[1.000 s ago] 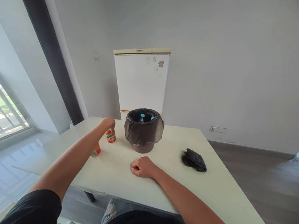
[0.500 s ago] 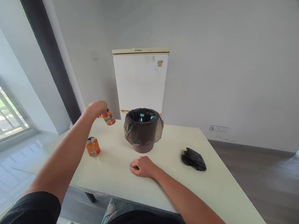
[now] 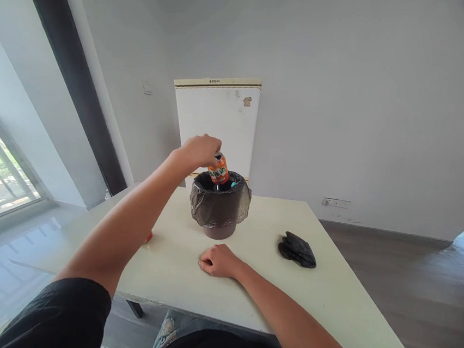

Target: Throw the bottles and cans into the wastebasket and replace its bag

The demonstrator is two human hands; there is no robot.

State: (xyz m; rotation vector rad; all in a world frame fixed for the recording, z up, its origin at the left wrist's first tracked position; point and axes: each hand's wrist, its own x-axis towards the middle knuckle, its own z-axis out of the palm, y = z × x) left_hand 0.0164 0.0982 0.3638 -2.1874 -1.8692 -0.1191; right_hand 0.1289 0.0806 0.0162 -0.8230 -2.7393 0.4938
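Observation:
Above the mouth of the trash can (image 3: 219, 232), my left hand (image 3: 201, 152) grips an orange soda can (image 3: 219, 172) by its top end, the can tilted. A black plastic bag lines the trash can and folds down over its rim. Inside, a bit of a teal bottle cap (image 3: 234, 184) shows; the rest of the contents is hidden. Curled closed, my right hand (image 3: 219, 260) rests on the table just in front of the trash can. Behind my left forearm, only a sliver of a second orange can (image 3: 148, 237) is visible.
A crumpled black plastic bag (image 3: 297, 250) lies on the right part of the pale table (image 3: 325, 314). Past the table's far edge stands a white refrigerator (image 3: 216, 118). A window (image 3: 2, 174) is at the left.
My left hand has carried the soda can rightward and up from the table's left side to over the trash can. My forearm now covers most of the second can. My right hand stays put.

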